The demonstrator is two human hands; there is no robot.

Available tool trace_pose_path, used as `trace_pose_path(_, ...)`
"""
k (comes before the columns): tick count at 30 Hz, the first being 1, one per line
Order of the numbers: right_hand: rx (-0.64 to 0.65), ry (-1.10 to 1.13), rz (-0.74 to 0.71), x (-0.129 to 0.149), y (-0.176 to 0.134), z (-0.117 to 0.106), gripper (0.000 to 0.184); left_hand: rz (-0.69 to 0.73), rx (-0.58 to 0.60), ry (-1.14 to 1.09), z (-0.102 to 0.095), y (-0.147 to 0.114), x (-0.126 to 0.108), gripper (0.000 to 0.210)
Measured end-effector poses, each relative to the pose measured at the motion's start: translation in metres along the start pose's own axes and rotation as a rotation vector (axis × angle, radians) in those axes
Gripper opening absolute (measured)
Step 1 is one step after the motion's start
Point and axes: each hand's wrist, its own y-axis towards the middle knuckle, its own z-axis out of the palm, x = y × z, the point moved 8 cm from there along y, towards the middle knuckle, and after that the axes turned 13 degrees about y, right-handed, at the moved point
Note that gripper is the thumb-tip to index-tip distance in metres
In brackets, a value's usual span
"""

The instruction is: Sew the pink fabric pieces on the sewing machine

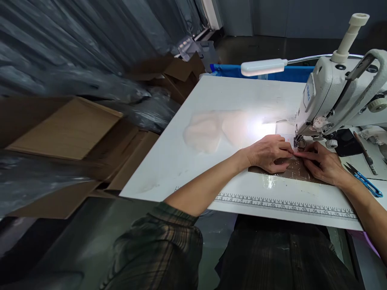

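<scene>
Table (181,161): white, flat, smooth top w/ worn pale patches near middle; printed ruler strip (287,204) runs along near edge, numbers readable.
Sewing machine (338,96): white, glossy, rounded body at table's far right corner; needle end faces left toward the hands. Thread stand peg on top.
Lamp (263,67): white oblong head on a flexible metal neck, over far edge; bright glare on tabletop below it.
Brown piece (290,171): thin flat sheet, dark brown, shiny/wet-looking sheen; lies flat nr the near edge, right half of table, just in front of needle. Long axis runs left–right, roughly parallel to near edge; far edge points up under the presser foot (299,143). Exact outline partly hidden by hands.
Left hand (266,153): palm down, fingers narrow together, pressing flat on the brown piece's left part; fingertips (288,152) reach toward the foot. Holding nothing, just pinning it down.
Right hand (323,163): palm down on right part of piece, fingers stretched left, tips meeting left hand's tips just below the foot. No grip, flat press.
Snips (364,181): blue handles, slim metal blades, lie near right edge, apart from the right hand, points toward far-left.
Tool (364,153): dark slim stick, beside machine base, right edge.
Sleeve (157,245): dark plaid fabric, left arm, rolled past the elbow.
</scene>
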Motion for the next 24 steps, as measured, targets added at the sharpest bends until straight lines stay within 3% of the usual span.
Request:
trace_pose_path(5,-0.008,-0.079,-0.048,0.007,0.0,0.002,0.036,-0.022,0.021,0.041,-0.002,0.0,-0.001,0.024)
trace_pose_path(10,-0.004,-0.152,0.009,0.002,0.0,0.005,0.039,-0.039,0.033,0.104,0.0,0.0,0.001,0.028)
trace_pose_path(18,-0.028,-0.12,-0.055,0.009,-0.003,0.003,0.04,-0.056,0.08,0.154,0.005,-0.001,0.005,0.034)
trace_pose_path(24,-0.006,-0.083,0.011,0.003,-0.002,0.003,0.042,-0.067,0.084,0.155,0.005,-0.001,0.009,0.035)
